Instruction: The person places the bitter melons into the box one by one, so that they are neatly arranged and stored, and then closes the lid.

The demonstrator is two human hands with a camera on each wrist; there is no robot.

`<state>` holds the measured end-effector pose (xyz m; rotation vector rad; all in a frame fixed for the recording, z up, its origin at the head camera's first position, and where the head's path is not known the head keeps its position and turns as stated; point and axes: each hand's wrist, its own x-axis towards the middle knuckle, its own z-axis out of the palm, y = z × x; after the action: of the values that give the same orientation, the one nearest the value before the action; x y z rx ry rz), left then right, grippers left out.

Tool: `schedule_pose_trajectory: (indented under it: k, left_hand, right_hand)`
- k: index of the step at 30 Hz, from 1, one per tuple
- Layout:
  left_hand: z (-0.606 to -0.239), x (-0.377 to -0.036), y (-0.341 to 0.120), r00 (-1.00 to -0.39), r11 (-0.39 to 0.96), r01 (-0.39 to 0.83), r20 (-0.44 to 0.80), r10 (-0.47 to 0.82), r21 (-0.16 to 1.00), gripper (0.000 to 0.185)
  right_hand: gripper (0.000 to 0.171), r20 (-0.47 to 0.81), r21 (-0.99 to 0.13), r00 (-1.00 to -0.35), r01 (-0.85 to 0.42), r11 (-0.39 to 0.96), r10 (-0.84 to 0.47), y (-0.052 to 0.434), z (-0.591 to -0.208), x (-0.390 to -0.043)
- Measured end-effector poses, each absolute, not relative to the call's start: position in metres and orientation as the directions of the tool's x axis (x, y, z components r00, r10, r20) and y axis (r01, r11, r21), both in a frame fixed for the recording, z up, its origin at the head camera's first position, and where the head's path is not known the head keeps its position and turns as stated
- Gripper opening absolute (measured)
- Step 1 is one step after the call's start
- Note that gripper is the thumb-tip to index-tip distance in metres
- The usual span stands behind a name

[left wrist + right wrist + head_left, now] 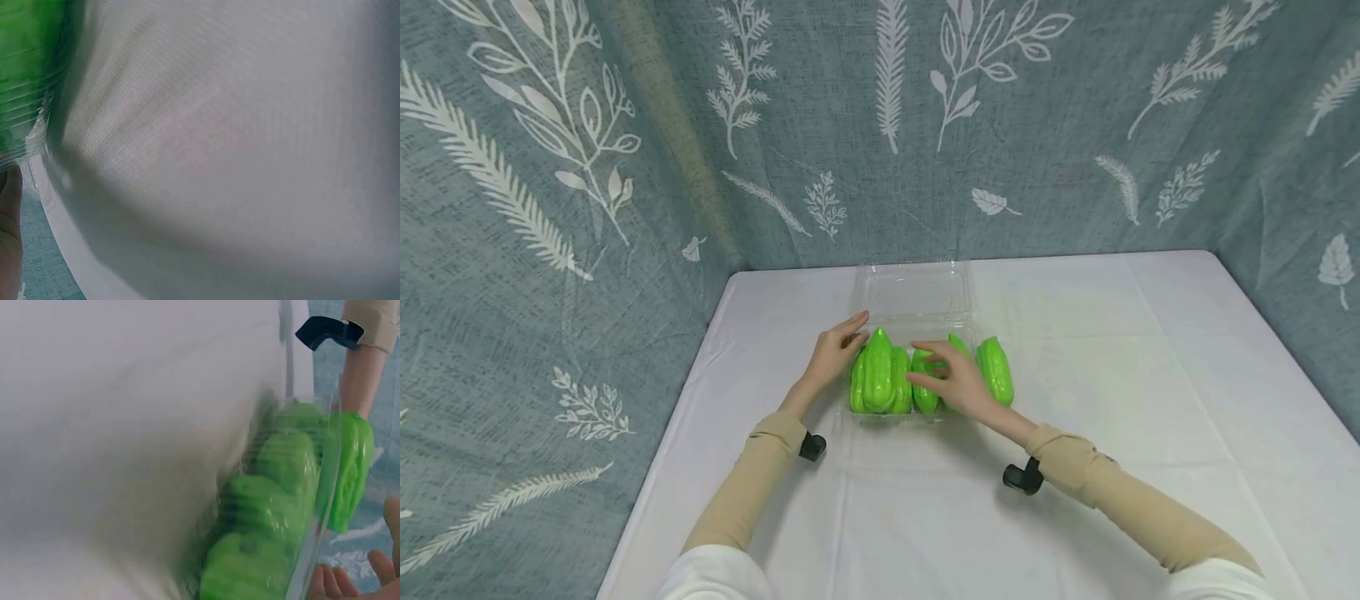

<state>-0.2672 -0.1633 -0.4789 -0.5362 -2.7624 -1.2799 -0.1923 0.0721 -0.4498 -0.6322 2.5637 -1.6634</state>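
Observation:
A clear plastic clamshell box (pixel 913 321) lies with its lid folded back. Several glossy, bright green, ridged vegetables with pointed tips fill its base; one (pixel 879 371) sits higher, on top of the others at the left. My left hand (pixel 835 354) is at the box's left side, its fingers extended along the upper left corner; a finger (pixel 9 212) shows beside the box wall in the left wrist view. Over the box's right half hovers my right hand (pixel 957 379), thumb and fingers apart, with nothing between them. My right fingers (pixel 331 578) also appear near the box rim in the right wrist view.
Outside the box, close to its right side, lies another green vegetable (pixel 995 371). The open lid (pixel 917 287) extends toward the back edge of the white-covered table (pixel 1112 358). Blue-grey curtains (pixel 850 125) with white leaf prints hang behind and at both sides.

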Motion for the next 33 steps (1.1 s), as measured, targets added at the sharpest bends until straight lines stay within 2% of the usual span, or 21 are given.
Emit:
schedule_pose_trajectory:
  k: [11, 21, 33]
  left_hand:
    - [-0.480, -0.267, -0.164, -0.935, 0.590, 0.340, 0.197, 0.295, 0.732, 0.043]
    - [-0.481, -0.267, -0.164, -0.936, 0.593, 0.338, 0.194, 0.294, 0.731, 0.044]
    - [-0.481, -0.267, -0.164, -0.935, 0.582, 0.340, 0.198, 0.295, 0.739, 0.043]
  right_hand:
    - [0.052, 0.237, -0.857, -0.913, -0.357, 0.372, -0.332, 0.099, -0.439, -0.199]
    - [0.050, 0.290, -0.789, -0.909, -0.405, 0.462, -0.300, 0.120, -0.432, -0.203]
    - [0.049, 0.228, -0.796, -0.960, -0.280, 0.537, -0.161, 0.156, -0.423, -0.217]
